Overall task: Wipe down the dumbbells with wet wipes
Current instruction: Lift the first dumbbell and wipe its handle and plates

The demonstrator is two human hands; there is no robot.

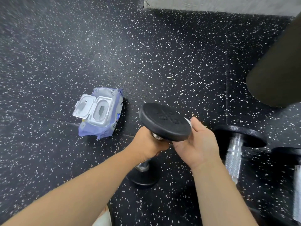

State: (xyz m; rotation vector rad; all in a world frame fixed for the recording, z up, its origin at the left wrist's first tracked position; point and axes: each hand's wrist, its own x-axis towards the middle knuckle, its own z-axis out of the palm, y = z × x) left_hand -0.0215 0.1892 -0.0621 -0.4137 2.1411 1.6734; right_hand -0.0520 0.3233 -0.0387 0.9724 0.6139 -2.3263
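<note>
A black dumbbell (164,121) stands on end on the speckled floor, its top plate facing me and its bottom plate resting below. My left hand (149,144) is shut around its chrome handle just under the top plate. My right hand (197,144) cups the right rim of the top plate, pressing a white wet wipe (189,121) against it; only a sliver of the wipe shows. A purple wet wipe pack (101,113) lies on the floor to the left with its white lid flipped open.
A second dumbbell (235,154) with a knurled chrome handle lies on the floor to the right, and part of a third (297,190) sits at the right edge. A dark rounded object (276,67) fills the upper right. A pale wall (228,4) runs along the top.
</note>
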